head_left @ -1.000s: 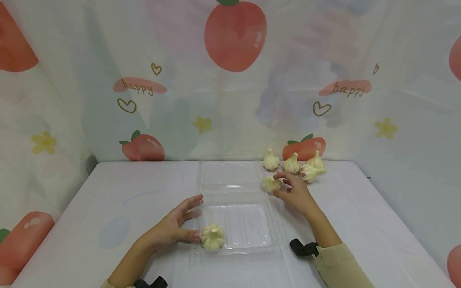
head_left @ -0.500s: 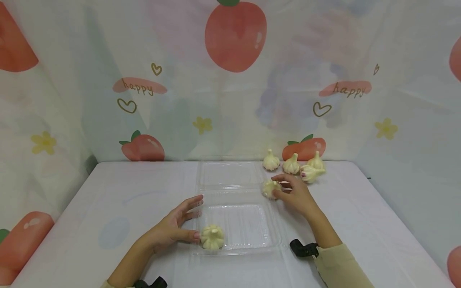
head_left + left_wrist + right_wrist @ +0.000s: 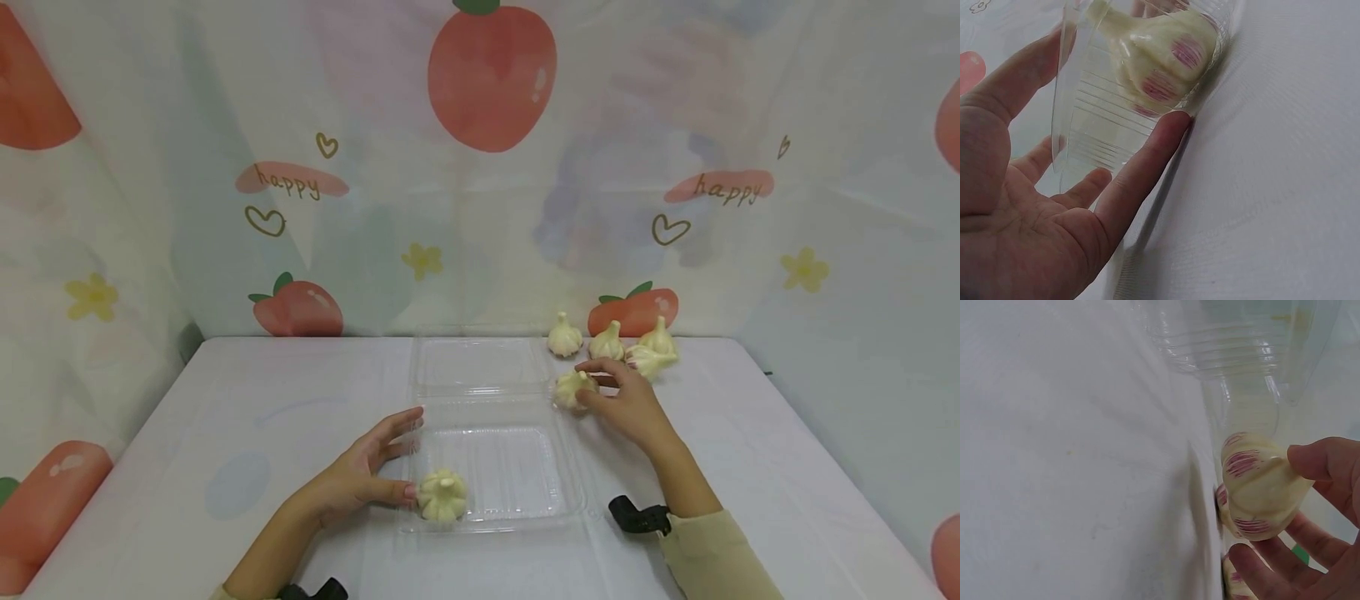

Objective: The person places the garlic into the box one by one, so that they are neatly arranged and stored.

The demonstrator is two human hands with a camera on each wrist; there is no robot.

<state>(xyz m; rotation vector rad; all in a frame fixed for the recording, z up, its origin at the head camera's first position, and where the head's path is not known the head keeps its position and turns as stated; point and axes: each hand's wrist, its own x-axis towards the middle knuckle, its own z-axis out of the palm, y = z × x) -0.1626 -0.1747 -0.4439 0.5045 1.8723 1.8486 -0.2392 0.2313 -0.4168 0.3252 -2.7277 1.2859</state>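
My right hand (image 3: 622,404) pinches a pale garlic bulb (image 3: 573,392) between thumb and fingers, just right of the lid. In the right wrist view, purple streaks show on this bulb (image 3: 1263,487). A clear plastic clamshell container (image 3: 510,475) lies unfolded, its lid (image 3: 480,364) towards the back. Another garlic bulb (image 3: 442,494) sits stem up in the base's front left corner. My left hand (image 3: 356,467) touches the base's left side with extended fingers, the thumb close to that bulb. Through the clear wall, the left wrist view shows the same bulb (image 3: 1166,59).
Several more garlic bulbs (image 3: 565,335) are grouped at the back right edge of the white-covered table (image 3: 300,375). A printed fabric backdrop (image 3: 480,242) rises directly behind. Black wrist devices (image 3: 637,514) sit by the cuffs.
My right hand has closed in on the garlic bulb and shifted slightly right with it, overlapping a bulb behind. The left hand and container have stayed in place.
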